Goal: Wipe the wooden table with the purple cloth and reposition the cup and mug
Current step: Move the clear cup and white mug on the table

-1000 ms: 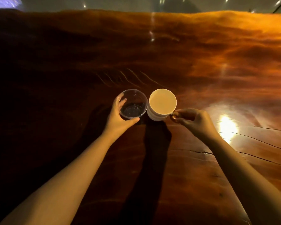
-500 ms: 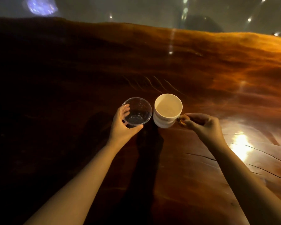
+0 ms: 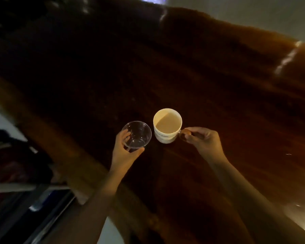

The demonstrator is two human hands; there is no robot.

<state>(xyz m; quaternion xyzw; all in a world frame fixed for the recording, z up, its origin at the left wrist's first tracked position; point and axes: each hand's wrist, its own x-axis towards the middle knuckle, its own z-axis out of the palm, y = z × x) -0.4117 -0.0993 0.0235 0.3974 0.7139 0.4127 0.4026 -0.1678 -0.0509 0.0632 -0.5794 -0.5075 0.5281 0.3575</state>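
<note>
- Where the frame's lower middle falls, the cup (image 3: pixel 136 134), a clear plastic one, sits just left of centre, upright, with nothing visible inside it.
- The left hand (image 3: pixel 125 154) wraps the cup from below and from the left: fingers curl over its left rim, and the thumb presses its lower right side, so the hand is closed around it.
- Just to the right and a little higher in the frame stands the mug (image 3: pixel 167 125), white, with a pale interior partly in shadow and a dark line of print on its side that is too blurred to read.
- Cup and mug are close together with a thin dark gap between them.
- The right hand (image 3: pixel 203 140) pinches the mug's handle at the mug's right side, thumb and fingertips closed tight on it.
- Whether cup or mug touches the wood or is held just above it cannot be told.
- Beneath both lies the wooden table (image 3: pixel 218 106), dark reddish brown, running diagonally across the frame, with bright glints toward the upper right.
- Both forearms enter from the bottom edge.
- At lower left, beyond the table's edge, are blurred dark shapes that cannot be identified.
</note>
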